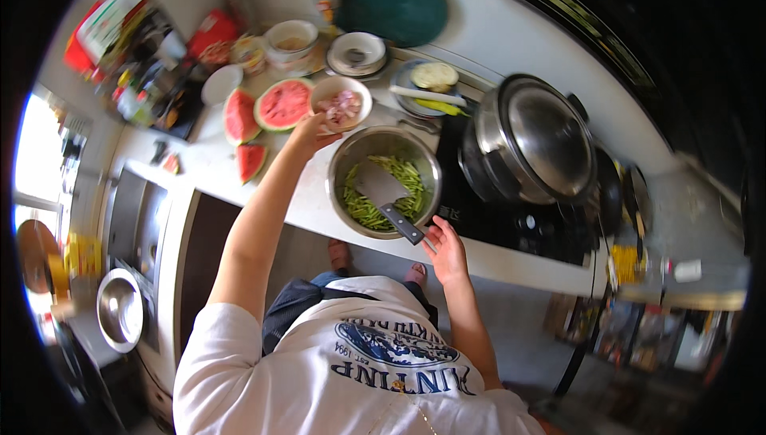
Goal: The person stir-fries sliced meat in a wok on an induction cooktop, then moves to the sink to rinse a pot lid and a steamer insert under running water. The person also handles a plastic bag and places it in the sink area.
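My left hand (313,137) grips the near side of a white bowl (319,90), which holds pinkish chopped pieces (340,108), shallots or meat, I cannot tell. Just in front of it stands a stainless steel pot (435,183) with cut green pieces (370,212), like beans or stems, inside. A cleaver (381,183) lies over these greens, blade inside and its dark riveted handle leaning across the near rim. My right hand (447,250) is beside the end of that handle, fingers apart; whether a fingertip touches it is unclear.
Watermelon pieces (286,104) lie left of the bowl, with stacked bowls (291,37) behind. A plate (407,73) carries a cut pale vegetable and a green pepper. To the right, a large lidded pot (532,135) stands on a black cooktop (479,213). A sink (134,219) is at far left.
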`<action>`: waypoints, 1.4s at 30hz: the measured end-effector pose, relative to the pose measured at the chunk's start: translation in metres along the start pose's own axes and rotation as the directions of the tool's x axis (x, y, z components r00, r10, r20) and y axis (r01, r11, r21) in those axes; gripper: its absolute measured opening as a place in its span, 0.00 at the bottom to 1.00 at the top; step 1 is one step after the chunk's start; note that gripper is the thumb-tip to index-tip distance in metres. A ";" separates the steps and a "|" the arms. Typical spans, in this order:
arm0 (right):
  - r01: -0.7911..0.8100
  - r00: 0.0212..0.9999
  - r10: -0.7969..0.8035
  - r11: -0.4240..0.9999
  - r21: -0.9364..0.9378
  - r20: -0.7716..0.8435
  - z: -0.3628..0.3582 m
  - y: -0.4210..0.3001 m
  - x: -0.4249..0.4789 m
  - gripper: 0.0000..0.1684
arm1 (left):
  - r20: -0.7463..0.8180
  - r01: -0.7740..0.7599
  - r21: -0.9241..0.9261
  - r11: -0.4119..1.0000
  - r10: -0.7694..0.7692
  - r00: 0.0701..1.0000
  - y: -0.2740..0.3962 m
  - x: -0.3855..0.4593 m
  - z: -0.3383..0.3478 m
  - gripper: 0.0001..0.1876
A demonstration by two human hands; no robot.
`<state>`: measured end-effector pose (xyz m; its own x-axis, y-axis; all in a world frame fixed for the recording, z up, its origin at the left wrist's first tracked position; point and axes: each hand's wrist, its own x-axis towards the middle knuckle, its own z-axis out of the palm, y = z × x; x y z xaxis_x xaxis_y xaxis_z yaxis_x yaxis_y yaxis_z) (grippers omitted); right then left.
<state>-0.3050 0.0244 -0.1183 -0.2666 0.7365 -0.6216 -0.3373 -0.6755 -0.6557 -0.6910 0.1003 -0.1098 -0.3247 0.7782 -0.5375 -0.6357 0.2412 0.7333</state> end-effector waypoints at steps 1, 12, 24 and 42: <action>0.047 0.998 -0.048 0.998 -0.034 -0.037 0.014 -0.002 -0.006 0.22 | -0.049 0.044 -0.005 0.999 -0.044 0.998 -0.005 0.025 -0.014 0.18; 0.687 0.507 -0.849 0.293 -0.665 0.151 0.058 -0.086 -0.057 0.07 | 0.116 0.284 0.023 0.959 -0.284 0.952 -0.061 0.109 -0.050 0.19; 0.056 0.549 -0.784 -0.310 -0.949 0.289 0.026 -0.324 0.032 0.28 | -0.124 -0.075 0.190 0.979 0.100 0.987 -0.061 -0.040 -0.039 0.25; 0.814 0.352 -0.512 -0.244 -0.526 0.783 0.253 -0.262 -0.057 0.22 | -0.198 -0.242 -0.054 0.969 0.227 0.953 -0.027 -0.214 -0.124 0.17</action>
<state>-0.4298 0.1682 0.1970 -0.6281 0.6330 0.4526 0.3404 0.7465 -0.5717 -0.6912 -0.1447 -0.0666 -0.5928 0.6821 -0.4282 -0.5750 0.0138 0.8180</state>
